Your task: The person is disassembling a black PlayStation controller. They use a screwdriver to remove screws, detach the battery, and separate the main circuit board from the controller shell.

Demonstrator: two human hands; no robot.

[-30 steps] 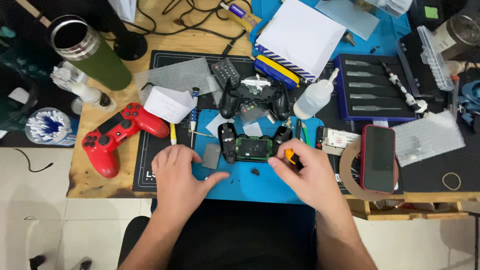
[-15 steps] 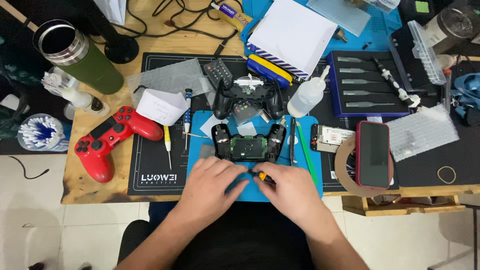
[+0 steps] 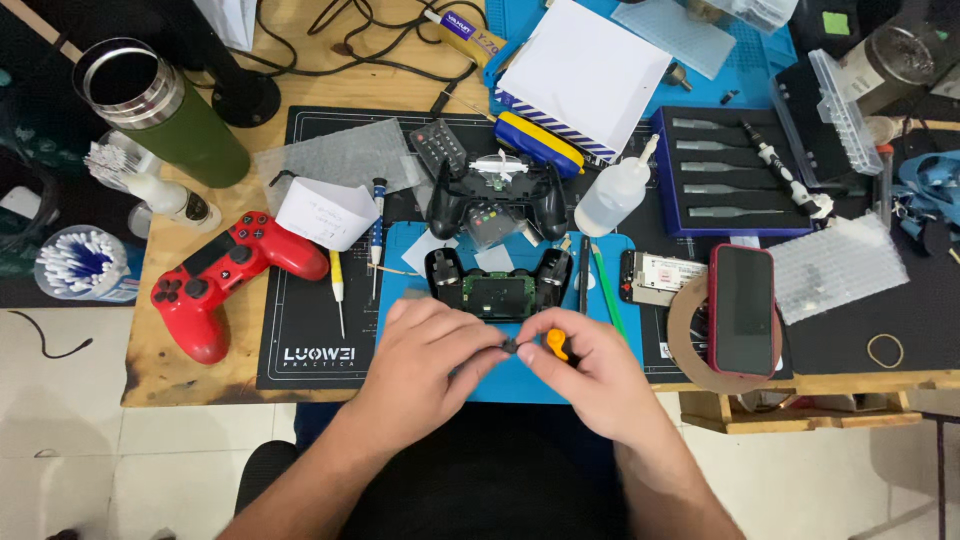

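My left hand and my right hand meet over the near edge of the blue work mat. The left fingers pinch a small dark part right against the tip of an orange-handled screwdriver that my right hand grips. Just beyond the hands lies an opened black gamepad half with its green circuit board showing. A second black gamepad shell rests farther back.
A red gamepad lies on the left, by a green metal tumbler and a cup of cotton swabs. To the right sit a squeeze bottle, a tray of tools, a red-cased phone and bubble wrap.
Both hands drew together in front of the opened gamepad; a second ago they were apart. The left fingers now pinch a small dark part at the screwdriver's tip.
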